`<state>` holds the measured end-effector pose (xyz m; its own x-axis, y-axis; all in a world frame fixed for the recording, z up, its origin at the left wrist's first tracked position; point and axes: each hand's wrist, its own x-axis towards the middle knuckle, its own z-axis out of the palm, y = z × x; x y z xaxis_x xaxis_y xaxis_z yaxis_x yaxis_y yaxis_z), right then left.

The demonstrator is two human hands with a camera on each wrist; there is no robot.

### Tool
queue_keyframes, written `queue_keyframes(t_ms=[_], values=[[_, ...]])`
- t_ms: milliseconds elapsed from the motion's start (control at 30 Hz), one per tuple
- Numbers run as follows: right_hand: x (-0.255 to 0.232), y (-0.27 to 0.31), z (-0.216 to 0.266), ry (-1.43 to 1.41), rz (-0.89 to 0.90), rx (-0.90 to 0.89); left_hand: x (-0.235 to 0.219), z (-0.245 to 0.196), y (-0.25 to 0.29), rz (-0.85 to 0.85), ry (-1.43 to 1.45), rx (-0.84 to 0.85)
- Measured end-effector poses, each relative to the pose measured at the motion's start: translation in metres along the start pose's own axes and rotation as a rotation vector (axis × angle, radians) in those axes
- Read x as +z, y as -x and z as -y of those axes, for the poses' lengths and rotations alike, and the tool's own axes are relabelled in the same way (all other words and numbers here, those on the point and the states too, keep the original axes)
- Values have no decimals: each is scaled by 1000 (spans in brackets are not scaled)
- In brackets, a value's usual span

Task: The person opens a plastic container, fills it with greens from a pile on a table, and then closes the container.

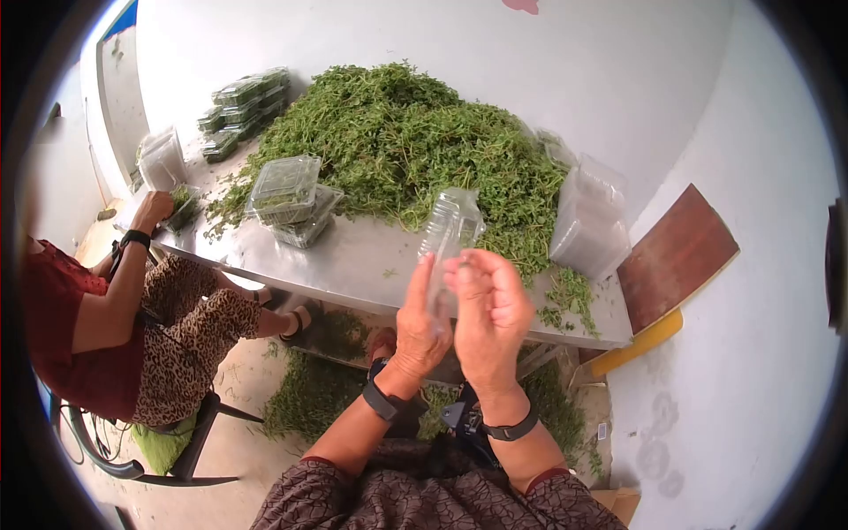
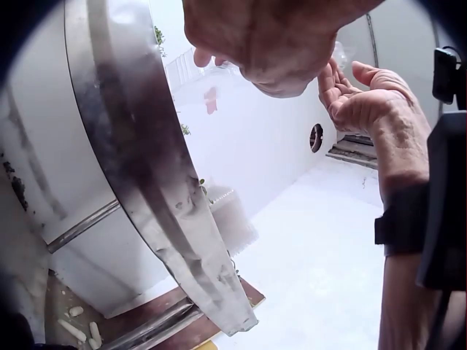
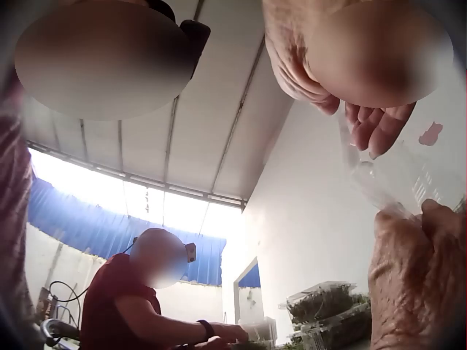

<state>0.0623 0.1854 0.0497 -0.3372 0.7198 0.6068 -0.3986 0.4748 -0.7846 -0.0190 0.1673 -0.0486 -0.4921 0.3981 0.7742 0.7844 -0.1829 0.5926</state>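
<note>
A clear plastic clamshell box [image 1: 453, 216] with ridged walls is held up in front of the body, over the table's near edge. My left hand [image 1: 422, 340] grips it from the left, and the knuckles of that hand [image 3: 408, 273] show low in the right wrist view. On the other side my right hand [image 1: 496, 314] has its fingertips and thumb drawn together at the box's edge. From the left wrist, the right hand [image 2: 372, 102] shows bent fingers with clear plastic [image 2: 341, 55] beside them. Behind the box rises a large heap of green leafy sprigs [image 1: 397, 132].
Filled clamshells [image 1: 287, 190] stand left of the heap, more [image 1: 247, 97] at the back left. Empty clamshells [image 1: 592, 221] are stacked at the right end of the metal table [image 1: 353, 261]. A seated person [image 1: 97, 327] works at the left. Loose greens [image 1: 309, 393] lie below.
</note>
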Motion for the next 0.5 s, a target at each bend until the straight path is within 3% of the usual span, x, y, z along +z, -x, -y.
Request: queue_keyframes(t_ms=[33, 67, 100, 167, 200, 233, 300, 367, 433, 500], values=[[2, 2, -4, 29, 47, -43, -1, 3, 2, 22, 70, -123], [0, 5, -7, 87, 68, -72, -1, 7, -1, -64, -75, 2], [-2, 7, -12, 88, 63, -70, -3, 8, -4, -59, -74, 2], [-9, 9, -24, 437, 78, -282, -5, 13, -8, -170, 308, -276], [-12, 10, -29, 507, 68, -314, -5, 18, -12, -227, 366, -324], [-17, 12, -36, 506, 67, -313, -8, 22, -14, -226, 364, -324], [-27, 17, -52, 664, 64, -283, -19, 30, -20, -214, 489, -532], [-38, 23, -67, 683, 78, -240, -21, 42, -22, -251, 445, -501], [-45, 29, -77, 708, 104, -90, -24, 50, -22, -257, 330, -487], [-48, 32, -83, 726, 129, -99, -25, 54, -20, -246, 322, -478]])
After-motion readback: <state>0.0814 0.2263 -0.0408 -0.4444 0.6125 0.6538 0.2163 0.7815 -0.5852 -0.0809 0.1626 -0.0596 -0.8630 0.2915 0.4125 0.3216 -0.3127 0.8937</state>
